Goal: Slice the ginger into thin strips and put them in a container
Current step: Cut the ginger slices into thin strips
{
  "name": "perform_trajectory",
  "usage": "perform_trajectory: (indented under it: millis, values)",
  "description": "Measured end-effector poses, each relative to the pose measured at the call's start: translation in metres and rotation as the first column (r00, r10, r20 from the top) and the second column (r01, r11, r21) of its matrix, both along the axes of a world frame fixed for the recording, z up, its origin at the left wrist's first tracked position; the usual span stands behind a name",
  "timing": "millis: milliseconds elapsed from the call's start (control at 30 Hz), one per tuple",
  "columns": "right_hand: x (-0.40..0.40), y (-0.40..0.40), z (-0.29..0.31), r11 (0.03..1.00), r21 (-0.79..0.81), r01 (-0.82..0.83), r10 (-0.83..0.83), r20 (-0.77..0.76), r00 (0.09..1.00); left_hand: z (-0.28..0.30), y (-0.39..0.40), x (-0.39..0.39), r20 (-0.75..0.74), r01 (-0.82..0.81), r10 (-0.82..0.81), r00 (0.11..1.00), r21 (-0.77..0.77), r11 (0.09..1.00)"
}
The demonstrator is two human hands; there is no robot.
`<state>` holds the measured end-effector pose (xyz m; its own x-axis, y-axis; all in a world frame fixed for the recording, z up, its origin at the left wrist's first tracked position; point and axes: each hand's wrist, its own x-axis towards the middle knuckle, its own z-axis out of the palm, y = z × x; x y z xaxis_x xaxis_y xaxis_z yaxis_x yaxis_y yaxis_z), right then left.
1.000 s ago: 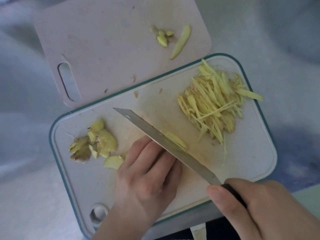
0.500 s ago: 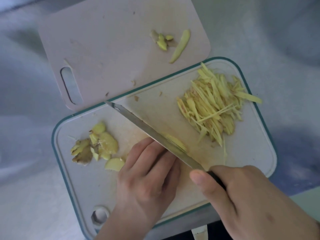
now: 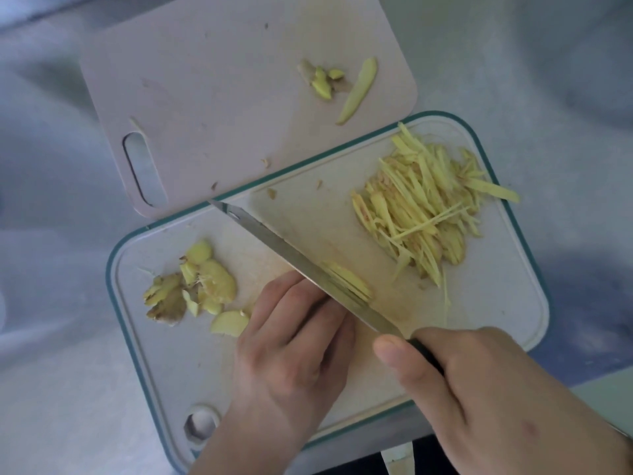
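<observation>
Now, with the right hand [image 3: 486, 389] gripping the knife [image 3: 301, 265] and the left hand [image 3: 294, 341], fingers curled, pinning the ginger slices [image 3: 347, 281] near the cutting board's [image 3: 507, 303] middle (finished strips [image 3: 421, 214] lie toward its far right corner), cuts should stay narrow, knuckles guiding the blade.

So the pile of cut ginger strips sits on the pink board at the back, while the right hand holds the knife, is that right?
Not quite. The head view shows the pile of ginger strips on the teal-rimmed white cutting board, not the pink board, which holds only a few scraps. The right hand does hold the knife.
</observation>
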<state>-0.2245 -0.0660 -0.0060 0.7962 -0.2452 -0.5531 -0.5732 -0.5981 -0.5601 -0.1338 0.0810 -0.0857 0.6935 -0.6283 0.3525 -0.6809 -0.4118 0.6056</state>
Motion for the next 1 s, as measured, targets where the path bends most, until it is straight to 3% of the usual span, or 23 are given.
perform_trajectory:
  millis: [67, 167, 233, 400, 467, 500, 633, 800, 833, 933, 1000]
  values:
    - [0.001, 0.000, 0.006, 0.998, 0.067, 0.021, -0.018, -0.048, 0.999, 0.000, 0.000, 0.000, 0.002, -0.004, 0.004, 1.000, -0.010, 1.000]
    - [-0.012, -0.006, 0.001, 0.988, -0.141, -0.065, 0.071, 0.040, 0.997, 0.000, 0.001, 0.000, -0.002, 0.001, -0.001, 1.000, 0.001, 1.000]
    - [-0.005, -0.002, 0.001, 0.999, -0.034, -0.027, 0.026, -0.038, 0.999, -0.001, 0.001, 0.001, -0.005, 0.004, -0.004, 1.000, 0.003, 1.000]
    - [0.001, 0.000, 0.002, 0.999, 0.039, 0.011, -0.010, -0.033, 0.999, 0.000, 0.000, 0.001, -0.015, -0.007, 0.007, 1.000, -0.015, 1.000]
    - [-0.009, -0.001, -0.002, 0.993, -0.075, -0.086, 0.087, 0.008, 0.996, 0.000, 0.000, 0.000, -0.003, -0.010, 0.010, 1.000, -0.013, 1.000]
    - [-0.016, 0.000, -0.003, 0.989, -0.138, -0.053, 0.065, 0.085, 0.994, 0.000, 0.000, 0.000, 0.003, -0.008, 0.008, 1.000, -0.010, 1.000]
    - [-0.013, -0.001, -0.006, 0.999, 0.023, 0.030, -0.030, 0.025, 0.999, -0.002, 0.002, 0.001, 0.000, 0.007, -0.007, 1.000, -0.007, 1.000]
    - [-0.008, -0.003, -0.003, 0.995, 0.073, 0.071, -0.073, 0.016, 0.997, -0.001, 0.002, 0.001, -0.010, 0.006, -0.007, 1.000, -0.008, 1.000]
    - [-0.012, -0.003, -0.005, 0.999, 0.039, -0.011, 0.012, -0.020, 1.000, -0.001, 0.002, 0.001, -0.006, 0.006, -0.006, 1.000, -0.009, 1.000]
    - [-0.026, -0.001, -0.006, 0.980, -0.197, 0.002, 0.028, 0.153, 0.988, -0.001, 0.003, 0.001, -0.002, 0.009, -0.009, 1.000, -0.008, 1.000]
    - [-0.017, -0.001, -0.008, 0.995, -0.096, -0.032, 0.038, 0.064, 0.997, -0.001, 0.003, 0.002, -0.009, 0.015, -0.015, 1.000, -0.010, 1.000]
